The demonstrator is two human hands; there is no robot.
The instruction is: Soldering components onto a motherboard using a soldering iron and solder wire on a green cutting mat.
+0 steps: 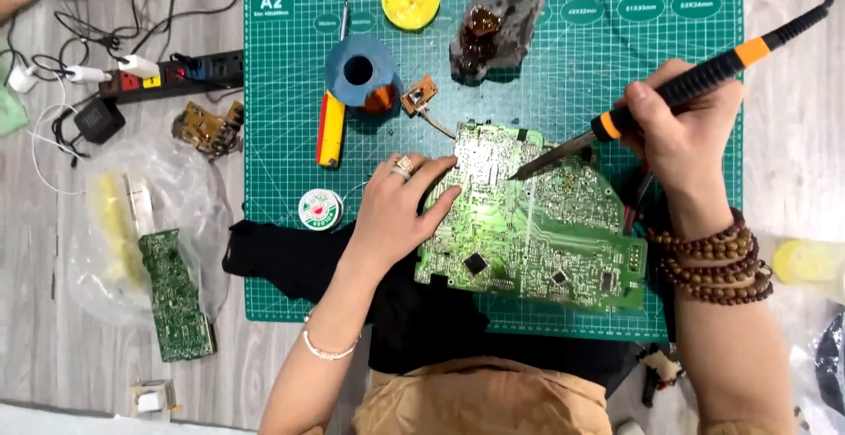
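Green, irregular printed circuit board (528,224) lies near the ribbed cutting mat's (282,250) lower edge; left hand (400,206) presses it, fingers flat; right hand (682,131) grips black-orange soldering iron (669,92).

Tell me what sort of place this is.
Probably a home electronics repair bench. A green cutting mat covers the wooden surface; the left hand steadies a green circuit board while the right hand holds a soldering iron to it. A solder spool and power strip lie nearby.
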